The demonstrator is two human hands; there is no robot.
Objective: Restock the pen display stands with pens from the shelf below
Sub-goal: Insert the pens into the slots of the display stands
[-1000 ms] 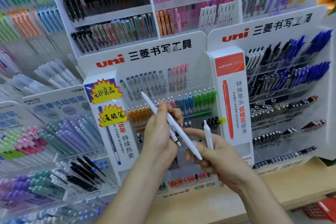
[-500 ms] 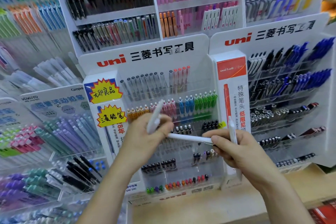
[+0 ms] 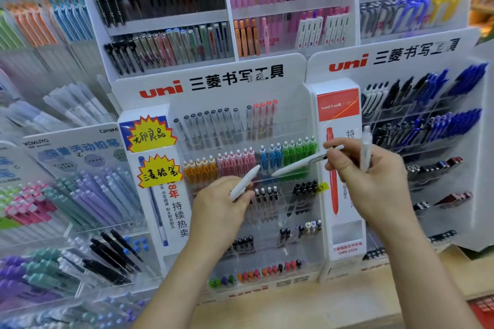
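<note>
Before the middle display stand (image 3: 235, 80), both hands are loaded with white pens, and none of the three is seated in a slot yet. On one side the left hand (image 3: 219, 211) has its fingers (image 3: 248, 195) curled round the lower end of a white pen (image 3: 244, 181), whose free end slants toward 1 o'clock, close in front of the pink pens (image 3: 235, 160). At 3 o'clock from it, the right hand (image 3: 374, 184) carries two. A level pen (image 3: 294, 165) is pinched at one end between thumb and forefinger, its long body reaching toward 8 o'clock across the green pens (image 3: 299, 152). An upright pen (image 3: 366, 147) is tucked under the remaining curled fingers and points to 12 o'clock. The weakest hold, I judge, is that pinch. So much of the level pen hangs beyond the grip that a slight twist, or a knock against the clear rack front, could lever it loose onto the wooden bench (image 3: 347, 302) or down among the lower rows. Steering it in while the upright pen shares the same hand could let that one slide too. The free ends of the white pen and the level pen lie near each other, so a careless swing may clash them. Sweeping either across the packed rows could also topple seated pens, or put a white barrel in a wrong-colour slot.
</note>
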